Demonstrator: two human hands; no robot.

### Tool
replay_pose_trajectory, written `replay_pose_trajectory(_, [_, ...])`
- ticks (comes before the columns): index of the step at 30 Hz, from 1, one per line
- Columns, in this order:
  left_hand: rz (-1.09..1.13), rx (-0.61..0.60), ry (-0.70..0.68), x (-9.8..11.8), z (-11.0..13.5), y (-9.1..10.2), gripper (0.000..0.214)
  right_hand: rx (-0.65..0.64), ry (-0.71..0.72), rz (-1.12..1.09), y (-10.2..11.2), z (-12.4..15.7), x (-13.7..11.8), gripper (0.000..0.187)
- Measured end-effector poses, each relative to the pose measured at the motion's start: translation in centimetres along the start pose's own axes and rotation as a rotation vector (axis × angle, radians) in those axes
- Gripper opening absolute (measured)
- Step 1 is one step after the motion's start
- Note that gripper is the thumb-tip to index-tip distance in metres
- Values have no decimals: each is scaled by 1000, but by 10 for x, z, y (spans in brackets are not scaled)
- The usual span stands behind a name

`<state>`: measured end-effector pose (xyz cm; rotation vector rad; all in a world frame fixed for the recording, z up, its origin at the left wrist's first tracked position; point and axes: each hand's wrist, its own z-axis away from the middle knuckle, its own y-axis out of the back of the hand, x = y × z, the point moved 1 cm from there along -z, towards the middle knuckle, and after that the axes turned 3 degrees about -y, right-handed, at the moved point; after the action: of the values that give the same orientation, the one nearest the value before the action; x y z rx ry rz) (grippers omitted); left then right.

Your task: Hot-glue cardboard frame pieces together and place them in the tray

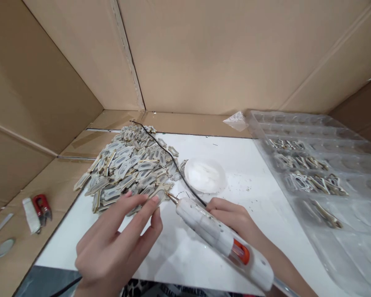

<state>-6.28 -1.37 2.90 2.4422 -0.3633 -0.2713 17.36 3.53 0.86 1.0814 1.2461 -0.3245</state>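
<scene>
My right hand [235, 218] grips a white glue gun [216, 235] with an orange trigger, its metal nozzle pointing left. The nozzle tip touches a small flat grey-and-gold piece [160, 193] at the near edge of a big pile of such pieces [130, 167]. My left hand [117, 243] has its fingers stretched forward, with the fingertips pressing on that piece. A black cord [170, 159] runs from the gun back over the pile.
A white round dish [205, 175] sits behind the gun on the white work sheet [256, 206]. A clear plastic compartment tray [315, 165] with several pieces stands at right. Red-handled clippers [41, 208] and a white tube lie at left. Cardboard walls enclose the space.
</scene>
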Motion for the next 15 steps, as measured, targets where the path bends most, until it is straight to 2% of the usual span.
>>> replay_pose_trajectory(6, [79, -65, 23, -3, 14, -3, 35, -35, -33, -24, 1, 0, -3, 28])
replay_pose_trajectory(11, [75, -41, 17, -4, 16, -4, 41, -48, -29, -37, 1, 0, -5, 27])
replay_pose_trajectory(15, [57, -29, -43, -3, 9, -2, 32, -54, -39, -37, 0, -1, -3, 28])
